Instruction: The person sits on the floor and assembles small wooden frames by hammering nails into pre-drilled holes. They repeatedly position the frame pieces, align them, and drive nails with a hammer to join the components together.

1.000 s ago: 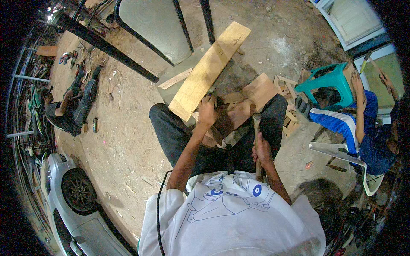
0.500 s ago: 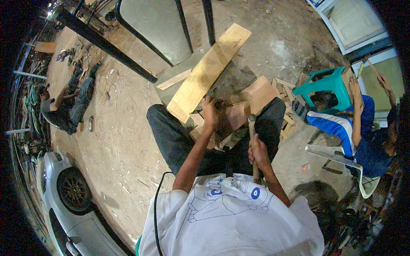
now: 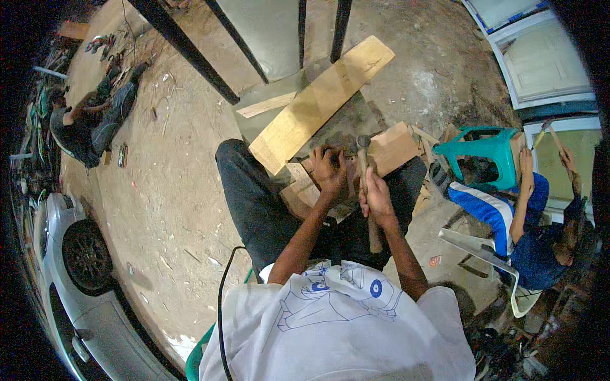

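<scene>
A hammer [image 3: 373, 236] with a wooden handle is gripped in my right hand [image 3: 379, 198]; its dark head is raised close beside my left hand. My left hand [image 3: 329, 173] is closed, its fingers bent together over wooden pieces between my knees. Whatever it pinches is too small or hidden to tell. Below its wrist lies a light wooden block [image 3: 304, 190]. To the right, a reddish-brown board [image 3: 393, 149] reaches over my right knee. A long pale plank [image 3: 318, 108] slants away just beyond my left hand.
Black metal legs [image 3: 190, 57] stand ahead, near a thin wood strip [image 3: 267, 105]. A co-worker in blue [image 3: 540, 244] sits at the right by a green plastic stool [image 3: 480, 149], holding a tool. Another person [image 3: 95, 124] sits far left. A silver car [image 3: 95, 317] is at the lower left.
My right hand has lifted the hammer forward and to the left, toward my left hand. My left hand has shifted slightly rightward and stays over the wood. The whole view has tilted a little.
</scene>
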Motion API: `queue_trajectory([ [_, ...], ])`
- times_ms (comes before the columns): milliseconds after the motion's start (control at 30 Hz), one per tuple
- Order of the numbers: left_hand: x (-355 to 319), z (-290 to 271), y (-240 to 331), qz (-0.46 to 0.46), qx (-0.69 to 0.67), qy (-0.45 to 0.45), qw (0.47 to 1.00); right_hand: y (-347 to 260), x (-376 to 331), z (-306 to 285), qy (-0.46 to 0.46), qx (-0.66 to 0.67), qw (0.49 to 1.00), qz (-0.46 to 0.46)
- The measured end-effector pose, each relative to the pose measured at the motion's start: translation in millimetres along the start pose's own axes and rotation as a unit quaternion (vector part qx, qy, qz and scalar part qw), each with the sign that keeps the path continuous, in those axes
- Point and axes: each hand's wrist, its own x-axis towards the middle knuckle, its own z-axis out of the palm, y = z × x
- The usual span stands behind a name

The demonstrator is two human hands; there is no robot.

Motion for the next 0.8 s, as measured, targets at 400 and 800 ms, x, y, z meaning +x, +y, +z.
queue_trajectory([
  [400,1.8,-3.8,2.4,0.023,0.027,0.016,0.999,-10.5,23.3,7.5,-0.025,-0.055,0.996,-0.062],
  [800,-6.6,7.6,-16.7,0.001,0.111,-0.009,0.994,-24.5,20.3,21.5,-0.014,-0.098,0.995,-0.033],
])
